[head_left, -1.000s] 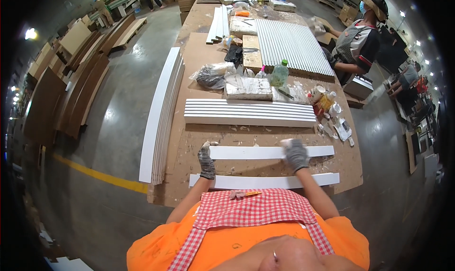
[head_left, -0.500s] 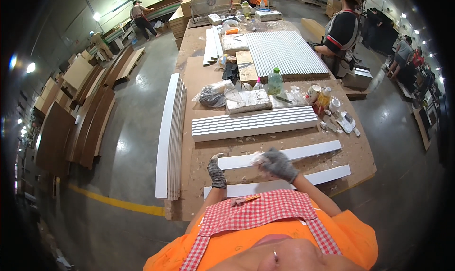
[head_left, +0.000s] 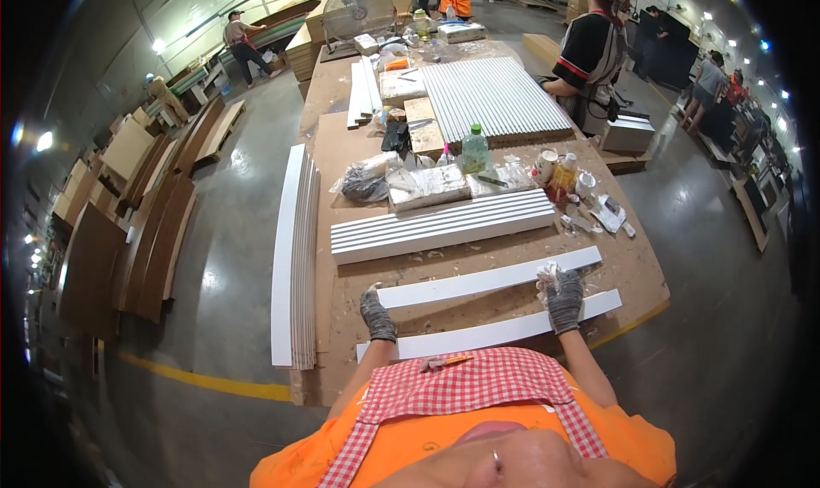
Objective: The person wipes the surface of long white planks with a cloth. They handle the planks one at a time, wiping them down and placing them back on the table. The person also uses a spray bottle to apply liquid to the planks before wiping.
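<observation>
Gloved hands work two long white strips laid flat on a brown desk scattered with wood shavings. The left hand presses down on the left end of the farther white strip, fingers curled over it, seemingly to keep it from sliding. The right hand sits between the two strips toward the right edge of the desk, fingers clenched on a crumpled white cloth or paper held against the farther strip, probably for rubbing its surface. The nearer white strip lies just beside it, along the near edge. Both strips run with their long axis left to right, the right ends angled slightly away from the person. Beyond them lies a ribbed white panel, parallel to the strips. A stack of white boards stands along the left edge.
</observation>
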`<state>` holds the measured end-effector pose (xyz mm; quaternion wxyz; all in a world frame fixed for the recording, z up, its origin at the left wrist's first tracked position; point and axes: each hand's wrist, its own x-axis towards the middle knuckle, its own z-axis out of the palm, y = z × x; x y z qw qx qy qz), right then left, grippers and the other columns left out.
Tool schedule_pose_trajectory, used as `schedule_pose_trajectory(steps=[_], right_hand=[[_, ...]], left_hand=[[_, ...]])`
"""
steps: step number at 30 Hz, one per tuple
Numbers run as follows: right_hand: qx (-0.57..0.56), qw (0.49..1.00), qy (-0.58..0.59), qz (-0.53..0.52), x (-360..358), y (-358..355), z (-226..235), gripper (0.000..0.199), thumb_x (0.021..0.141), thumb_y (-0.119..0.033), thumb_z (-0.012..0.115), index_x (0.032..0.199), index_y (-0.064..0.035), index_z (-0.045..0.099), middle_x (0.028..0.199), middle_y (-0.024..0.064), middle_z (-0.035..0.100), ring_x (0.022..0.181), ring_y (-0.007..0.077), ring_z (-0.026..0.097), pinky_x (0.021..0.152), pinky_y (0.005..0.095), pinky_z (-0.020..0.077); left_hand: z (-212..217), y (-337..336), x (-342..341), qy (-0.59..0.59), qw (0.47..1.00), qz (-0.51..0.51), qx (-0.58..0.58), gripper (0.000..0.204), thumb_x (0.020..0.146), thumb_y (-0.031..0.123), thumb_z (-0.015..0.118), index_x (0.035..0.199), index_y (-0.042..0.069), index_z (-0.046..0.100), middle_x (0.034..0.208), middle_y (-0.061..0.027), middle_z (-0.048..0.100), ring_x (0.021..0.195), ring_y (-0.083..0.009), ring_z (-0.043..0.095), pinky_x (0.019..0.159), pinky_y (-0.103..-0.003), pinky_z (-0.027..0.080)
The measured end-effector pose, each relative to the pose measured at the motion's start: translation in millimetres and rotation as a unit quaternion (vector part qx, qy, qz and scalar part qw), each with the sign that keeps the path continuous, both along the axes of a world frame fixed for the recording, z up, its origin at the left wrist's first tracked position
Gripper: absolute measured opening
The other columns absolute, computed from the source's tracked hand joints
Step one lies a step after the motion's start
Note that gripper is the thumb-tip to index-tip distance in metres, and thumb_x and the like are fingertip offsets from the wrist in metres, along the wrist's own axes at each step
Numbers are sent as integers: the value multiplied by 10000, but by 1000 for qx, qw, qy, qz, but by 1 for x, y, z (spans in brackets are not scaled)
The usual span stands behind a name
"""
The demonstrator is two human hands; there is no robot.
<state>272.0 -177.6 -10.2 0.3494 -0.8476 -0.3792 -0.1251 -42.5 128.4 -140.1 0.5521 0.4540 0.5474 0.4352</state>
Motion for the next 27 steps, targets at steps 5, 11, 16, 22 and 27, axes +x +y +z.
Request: schedule_pose_trajectory(steps=[5, 11, 16, 22, 27], right_hand=[[-42, 998, -28, -22, 12, -6, -16, 260, 785, -135, 632, 1002, 6, 610, 926, 187, 577, 875, 347, 563, 809, 431, 444], [-22, 999, 44, -5, 7, -2, -7, 262, 770, -92, 648, 1008, 9, 609, 931, 187, 582, 883, 352, 563, 820, 433, 446], [-5, 995, 101, 6, 13, -5, -17, 239, 792, -66, 626, 1019, 8, 606, 927, 169, 591, 857, 314, 581, 783, 400, 466], [-8, 996, 87, 23, -6, 1, 12, 228, 828, -16, 570, 1051, 6, 607, 928, 102, 652, 782, 186, 627, 700, 309, 506], [-67, 997, -48, 7, 18, -7, -27, 237, 837, -130, 583, 1039, -11, 616, 940, 185, 609, 846, 315, 576, 839, 392, 436]], left_hand=[[-18, 15, 3, 126, 990, -53, -27, 300, 951, 169, 425, 1049, 8, 657, 961, -106, 668, 890, -230, 602, 831, -334, 461], [3, -4, 4, 64, 997, -10, -41, 263, 910, 251, 559, 916, 24, 692, 801, -62, 671, 740, -167, 593, 686, -307, 469], [76, -37, 14, -16, 1000, -13, -13, 181, 824, 242, 720, 849, 66, 689, 758, 12, 635, 678, -79, 539, 612, -247, 444], [63, -38, 16, -57, 998, 2, 15, 270, 763, 232, 794, 935, 60, 677, 805, 5, 639, 693, -91, 545, 620, -257, 459], [69, -44, 11, -26, 999, -14, 31, 227, 794, 214, 762, 941, 62, 679, 834, -3, 642, 732, -90, 549, 672, -259, 470]])
